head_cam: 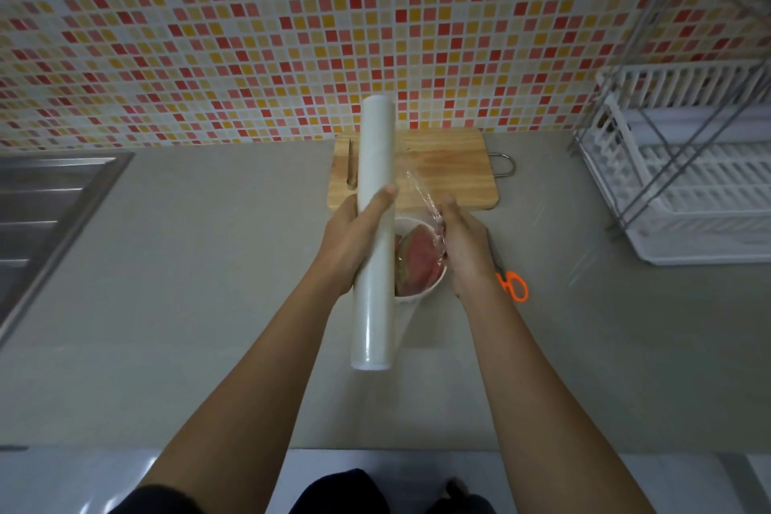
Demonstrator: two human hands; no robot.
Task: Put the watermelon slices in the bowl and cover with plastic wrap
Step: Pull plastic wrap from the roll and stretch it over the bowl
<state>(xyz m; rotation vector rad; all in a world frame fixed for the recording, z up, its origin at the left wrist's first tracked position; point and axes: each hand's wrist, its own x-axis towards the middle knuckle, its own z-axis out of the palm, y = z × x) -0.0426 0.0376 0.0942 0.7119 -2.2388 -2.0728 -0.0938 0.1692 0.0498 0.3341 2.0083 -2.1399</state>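
Above white bowl [417, 294] of red watermelon slices [419, 259] | left hand [354, 238] clamps white wrap roll [375, 146], anchoring | right hand [465, 246] pinches clear film [421, 188] taut

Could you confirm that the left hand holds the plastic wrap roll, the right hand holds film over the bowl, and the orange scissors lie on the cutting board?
Not quite: the head view shows the orange scissors on the grey counter, right of the bowl, not on the cutting board. The rest holds: left hand on the plastic wrap roll, right hand pinching film.
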